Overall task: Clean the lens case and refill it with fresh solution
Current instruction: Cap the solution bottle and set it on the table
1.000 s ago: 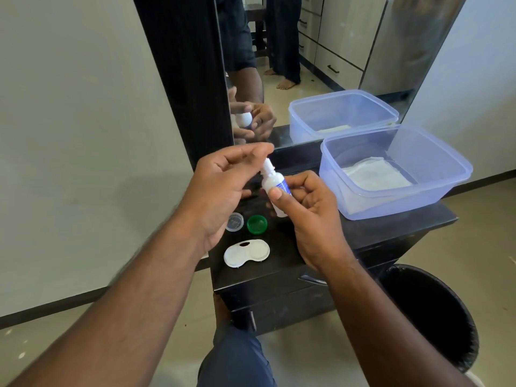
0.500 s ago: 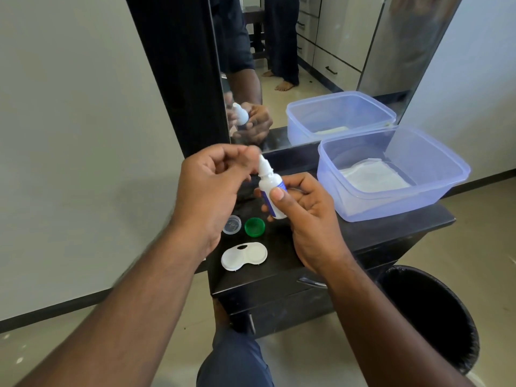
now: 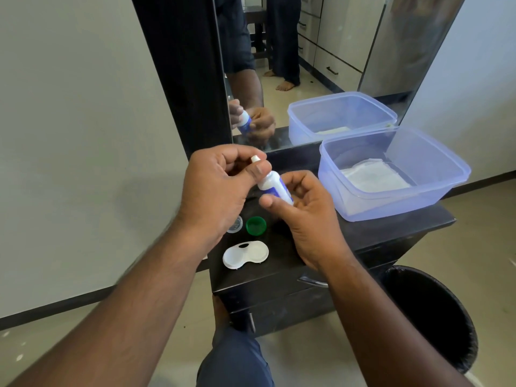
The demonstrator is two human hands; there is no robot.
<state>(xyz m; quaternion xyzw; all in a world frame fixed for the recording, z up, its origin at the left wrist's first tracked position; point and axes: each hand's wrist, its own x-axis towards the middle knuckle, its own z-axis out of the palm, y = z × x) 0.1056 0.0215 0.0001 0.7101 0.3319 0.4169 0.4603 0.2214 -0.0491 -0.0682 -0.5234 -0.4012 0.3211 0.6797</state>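
Observation:
A small white solution bottle [image 3: 273,187] with a blue label is tilted to the left above the black dresser top [image 3: 371,233]. My right hand [image 3: 301,216] grips its body. My left hand [image 3: 220,191] pinches the bottle's white cap [image 3: 254,158] at the tip between thumb and fingers. Below the hands, the white lens case [image 3: 245,254] lies open on the dresser. A green cap [image 3: 255,225] and a clear cap [image 3: 235,224], partly hidden by my left hand, sit just behind the case.
A translucent blue plastic tub [image 3: 435,188] with a white cloth [image 3: 374,178] inside stands at the right of the dresser. A mirror [image 3: 321,51] rises behind. A black bin [image 3: 430,317] stands on the floor at the right. My knee [image 3: 234,361] is below the dresser.
The bottle has tipped further to the left and my left hand has closed over its cap end. Both hands shifted slightly lower and left.

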